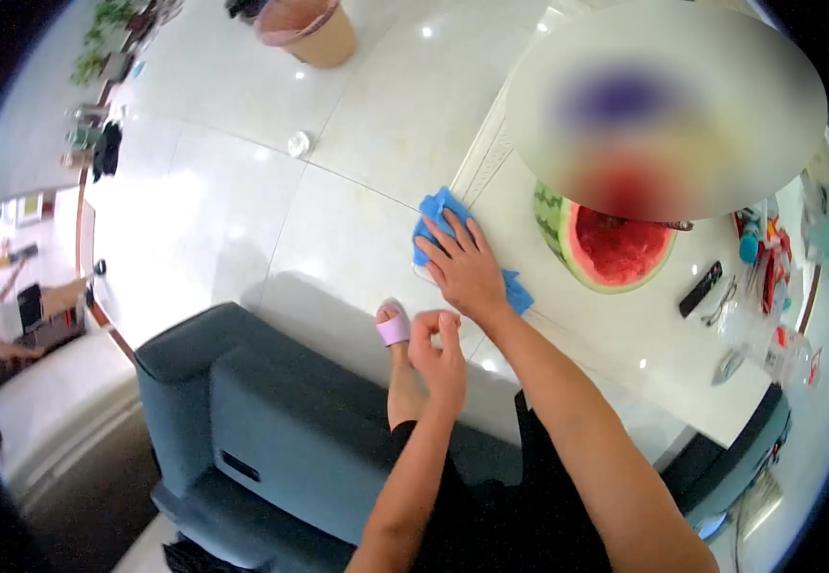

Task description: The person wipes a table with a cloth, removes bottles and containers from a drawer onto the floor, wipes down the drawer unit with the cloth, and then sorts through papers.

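My right hand [467, 272] lies flat with fingers spread on a blue cloth [443, 205] at the near-left edge of the white table [615, 334]. The cloth pokes out past the fingertips and again beside the wrist. Lower and to the left, my left hand [438, 358] hangs in front of my body, its fingers curled into a loose fist; nothing shows in it. To the right of the cloth stands a cut watermelon [621, 250], its red flesh partly scooped out. A dark handle-like piece rests at its rim, and a blurred patch hides the part above.
A black remote [701, 289], glasses [722, 301] and a clear plastic bottle [767, 346] lie on the table's right side. A grey-blue sofa [271, 411] is at lower left. A waste bin [311, 36] and a small white object [300, 143] are on the tiled floor.
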`<state>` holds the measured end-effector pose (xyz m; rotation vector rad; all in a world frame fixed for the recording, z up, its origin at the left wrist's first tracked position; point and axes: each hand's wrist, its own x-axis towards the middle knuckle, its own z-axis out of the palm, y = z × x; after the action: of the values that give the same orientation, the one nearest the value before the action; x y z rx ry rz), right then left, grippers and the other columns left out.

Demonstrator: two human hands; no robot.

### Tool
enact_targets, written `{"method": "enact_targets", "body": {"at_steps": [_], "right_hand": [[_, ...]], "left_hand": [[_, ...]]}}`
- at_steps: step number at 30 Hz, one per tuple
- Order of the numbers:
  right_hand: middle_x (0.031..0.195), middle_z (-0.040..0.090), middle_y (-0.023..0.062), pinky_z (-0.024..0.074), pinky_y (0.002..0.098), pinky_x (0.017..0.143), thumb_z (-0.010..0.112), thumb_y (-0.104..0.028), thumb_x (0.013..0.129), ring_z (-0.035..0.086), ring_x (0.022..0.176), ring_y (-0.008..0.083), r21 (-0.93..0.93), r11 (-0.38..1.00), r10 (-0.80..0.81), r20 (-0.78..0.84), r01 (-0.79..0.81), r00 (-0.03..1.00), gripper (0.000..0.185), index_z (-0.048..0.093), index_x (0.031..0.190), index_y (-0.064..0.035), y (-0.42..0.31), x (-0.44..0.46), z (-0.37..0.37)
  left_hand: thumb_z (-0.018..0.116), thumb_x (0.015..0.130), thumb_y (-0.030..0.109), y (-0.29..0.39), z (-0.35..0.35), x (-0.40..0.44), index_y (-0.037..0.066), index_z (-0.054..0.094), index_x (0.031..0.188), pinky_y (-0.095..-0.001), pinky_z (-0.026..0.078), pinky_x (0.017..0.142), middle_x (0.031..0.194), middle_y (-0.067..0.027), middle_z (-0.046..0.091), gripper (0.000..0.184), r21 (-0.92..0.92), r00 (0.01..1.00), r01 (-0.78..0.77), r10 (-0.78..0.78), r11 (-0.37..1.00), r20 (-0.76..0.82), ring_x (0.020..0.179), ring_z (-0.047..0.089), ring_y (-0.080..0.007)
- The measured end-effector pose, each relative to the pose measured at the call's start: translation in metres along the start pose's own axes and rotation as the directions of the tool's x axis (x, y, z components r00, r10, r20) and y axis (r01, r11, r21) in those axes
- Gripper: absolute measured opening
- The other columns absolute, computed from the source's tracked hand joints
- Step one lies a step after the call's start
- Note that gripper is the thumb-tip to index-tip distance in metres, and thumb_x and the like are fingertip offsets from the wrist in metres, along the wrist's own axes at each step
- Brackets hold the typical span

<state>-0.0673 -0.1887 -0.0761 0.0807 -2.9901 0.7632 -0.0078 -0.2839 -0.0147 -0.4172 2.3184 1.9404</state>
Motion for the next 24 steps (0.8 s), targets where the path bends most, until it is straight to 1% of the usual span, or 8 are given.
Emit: {"method": "enact_targets", "body": {"at_steps": [2, 4, 6, 11, 14, 17, 21, 24], "right_hand": [[0.137, 0.044, 0.0015, 0.0215, 0.0428, 0.110, 0.052, -0.025, 0.087, 0.033, 0.131, 0.0244, -0.040, 0.999, 0.022, -0.010, -0.023, 1.000, 0.036, 0.053, 0.122, -0.0185, -0.002, -0.007, -0.006], [0.136, 0.046, 0.0013, 0.0247, 0.0426, 0.108, 0.054, -0.023, 0.085, 0.037, 0.129, 0.0240, -0.042, 0.997, 0.059, -0.017, -0.060, 0.998, 0.037, 0.054, 0.122, -0.0175, -0.005, -0.004, -0.009], [0.135, 0.046, 0.0014, 0.0254, 0.0424, 0.108, 0.054, -0.022, 0.085, 0.038, 0.129, 0.0237, -0.035, 0.994, 0.100, -0.040, -0.101, 0.994, 0.037, 0.054, 0.121, -0.0172, -0.006, -0.004, -0.010], [0.134, 0.047, 0.0012, 0.0268, 0.0421, 0.107, 0.055, -0.020, 0.084, 0.038, 0.128, 0.0228, -0.022, 0.984, 0.176, -0.056, -0.178, 0.983, 0.038, 0.054, 0.122, -0.0156, -0.007, -0.005, -0.004], [0.134, 0.048, 0.0007, 0.0268, 0.0419, 0.108, 0.056, -0.021, 0.082, 0.039, 0.128, 0.0228, -0.033, 0.977, 0.207, -0.101, -0.211, 0.973, 0.042, 0.053, 0.124, -0.0148, -0.004, 0.000, -0.003], [0.137, 0.044, 0.0004, 0.0232, 0.0407, 0.110, 0.055, -0.023, 0.080, 0.033, 0.132, 0.0212, 0.031, 0.966, 0.257, -0.058, -0.255, 0.965, 0.048, 0.050, 0.128, -0.0156, -0.013, -0.004, -0.003], [0.139, 0.042, -0.0033, 0.0227, 0.0394, 0.111, 0.055, -0.023, 0.080, 0.030, 0.133, 0.0192, 0.115, 0.934, 0.353, -0.162, -0.337, 0.922, 0.051, 0.049, 0.129, -0.0152, -0.016, -0.007, 0.010], [0.139, 0.041, -0.0058, 0.0240, 0.0384, 0.109, 0.054, -0.026, 0.081, 0.035, 0.131, 0.0189, 0.059, 0.899, 0.438, -0.190, -0.435, 0.879, 0.046, 0.052, 0.126, -0.0174, -0.020, -0.005, 0.018]], "left_hand": [[0.052, 0.091, 0.009, 0.028, -0.014, 0.029, 0.002, 0.051, 0.083, -0.0244, 0.042, 0.071, 0.082, -0.0051, 0.058, 0.011, 0.060, 0.975, -0.024, 0.010, 0.998, 0.224, 0.075, 0.052, -0.0103], [0.053, 0.090, 0.007, 0.034, -0.028, 0.057, 0.001, 0.053, 0.083, -0.0243, 0.043, 0.069, 0.079, -0.0045, 0.059, 0.010, 0.142, 0.950, -0.098, 0.050, 0.985, 0.310, 0.072, 0.053, -0.0099], [0.053, 0.090, 0.008, 0.029, -0.040, 0.080, 0.001, 0.054, 0.083, -0.0245, 0.044, 0.065, 0.075, -0.0038, 0.060, 0.010, 0.299, 0.900, -0.285, 0.148, 0.910, 0.409, 0.067, 0.053, -0.0093], [0.057, 0.089, 0.016, 0.035, -0.028, 0.100, 0.003, 0.056, 0.081, -0.0264, 0.041, 0.056, 0.066, -0.0036, 0.053, 0.015, 0.281, 0.870, -0.131, -0.026, 0.951, 0.493, 0.060, 0.049, -0.0117], [0.054, 0.091, 0.017, 0.029, -0.014, 0.111, 0.002, 0.055, 0.081, -0.0294, 0.042, 0.056, 0.068, -0.0069, 0.055, 0.018, 0.314, 0.779, -0.174, -0.064, 0.933, 0.623, 0.061, 0.052, -0.0167], [0.047, 0.093, 0.016, 0.019, -0.009, 0.118, 0.002, 0.055, 0.082, -0.0365, 0.043, 0.057, 0.073, -0.0137, 0.058, 0.020, 0.306, 0.620, -0.403, 0.011, 0.862, 0.784, 0.065, 0.056, -0.0294], [0.051, 0.091, 0.015, 0.015, 0.009, 0.140, 0.003, 0.056, 0.083, -0.0388, 0.044, 0.058, 0.073, -0.0131, 0.058, 0.016, 0.265, 0.485, -0.534, 0.034, 0.803, 0.874, 0.067, 0.057, -0.0300], [0.051, 0.090, 0.015, 0.018, 0.022, 0.165, 0.003, 0.057, 0.084, -0.0392, 0.043, 0.057, 0.073, -0.0139, 0.058, 0.015, 0.160, 0.288, -0.669, 0.055, 0.726, 0.956, 0.066, 0.056, -0.0311]]}}
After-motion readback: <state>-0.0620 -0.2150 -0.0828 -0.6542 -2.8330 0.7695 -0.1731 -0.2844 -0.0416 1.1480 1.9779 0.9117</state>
